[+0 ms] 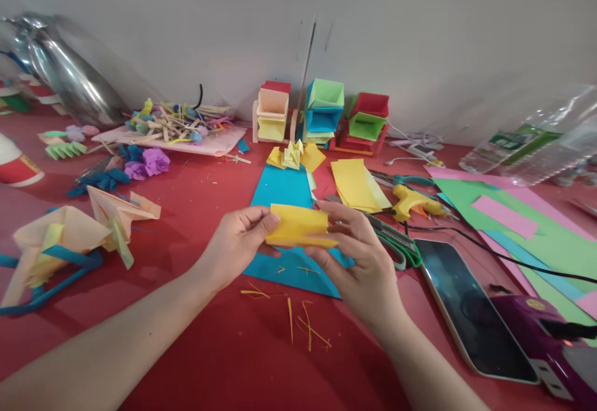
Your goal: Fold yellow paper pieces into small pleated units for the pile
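Note:
Both my hands hold a folded yellow paper above a blue sheet on the red table. My left hand pinches the paper's left end with thumb and fingers closed. My right hand grips its right end, fingers curled round the edge. Thin yellow paper slivers lie on the table just below my hands.
Folded yellow pieces, yellow sheets, scissors, a yellow glue gun, a phone, a purple device, green and pink sheets. Stacked paper boxes by the wall; paper crafts left; plastic bottle right.

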`<state>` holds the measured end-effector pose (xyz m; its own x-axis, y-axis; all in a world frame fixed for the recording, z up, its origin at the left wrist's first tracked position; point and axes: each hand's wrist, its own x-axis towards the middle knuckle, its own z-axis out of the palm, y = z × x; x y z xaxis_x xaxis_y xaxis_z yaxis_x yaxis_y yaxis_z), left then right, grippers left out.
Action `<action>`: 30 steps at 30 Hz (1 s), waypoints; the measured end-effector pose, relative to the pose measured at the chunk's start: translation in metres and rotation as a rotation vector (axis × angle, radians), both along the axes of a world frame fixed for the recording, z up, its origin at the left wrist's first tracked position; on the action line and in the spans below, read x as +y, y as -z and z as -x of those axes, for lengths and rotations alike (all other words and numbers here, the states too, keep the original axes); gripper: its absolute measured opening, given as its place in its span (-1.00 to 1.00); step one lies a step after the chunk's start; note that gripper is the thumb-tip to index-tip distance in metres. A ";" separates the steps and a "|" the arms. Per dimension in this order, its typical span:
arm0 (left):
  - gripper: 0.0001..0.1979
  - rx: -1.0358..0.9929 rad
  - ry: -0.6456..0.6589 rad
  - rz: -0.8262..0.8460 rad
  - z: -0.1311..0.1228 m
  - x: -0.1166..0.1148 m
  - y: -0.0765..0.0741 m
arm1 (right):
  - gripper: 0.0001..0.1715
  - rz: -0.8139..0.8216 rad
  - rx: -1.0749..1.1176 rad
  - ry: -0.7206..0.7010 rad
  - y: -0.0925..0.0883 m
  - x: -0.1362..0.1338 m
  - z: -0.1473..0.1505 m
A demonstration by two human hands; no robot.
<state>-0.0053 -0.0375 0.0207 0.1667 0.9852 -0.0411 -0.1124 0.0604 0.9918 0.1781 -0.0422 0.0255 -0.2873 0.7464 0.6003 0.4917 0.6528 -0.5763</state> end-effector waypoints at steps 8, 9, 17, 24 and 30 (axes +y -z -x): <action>-0.70 -0.006 0.105 -0.008 -0.003 -0.004 -0.003 | -0.76 0.334 0.266 0.090 0.005 0.003 0.002; -0.70 -0.009 0.116 -0.007 -0.003 -0.004 -0.004 | -0.76 0.366 0.282 0.093 0.006 0.004 0.002; -0.69 0.011 0.181 -0.036 -0.002 -0.005 -0.006 | -0.78 0.544 0.305 0.125 0.008 0.005 0.003; -0.69 0.034 0.221 -0.047 -0.003 -0.007 -0.005 | -0.73 0.566 0.291 0.184 0.009 0.004 0.002; -0.74 0.085 0.183 -0.016 -0.006 -0.009 -0.002 | -0.74 0.550 0.287 0.181 0.010 0.004 0.002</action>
<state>0.0003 -0.0462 0.0232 0.3400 0.9392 -0.0468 -0.0172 0.0560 0.9983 0.1764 -0.0386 0.0159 -0.0135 0.9885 0.1503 0.3429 0.1458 -0.9280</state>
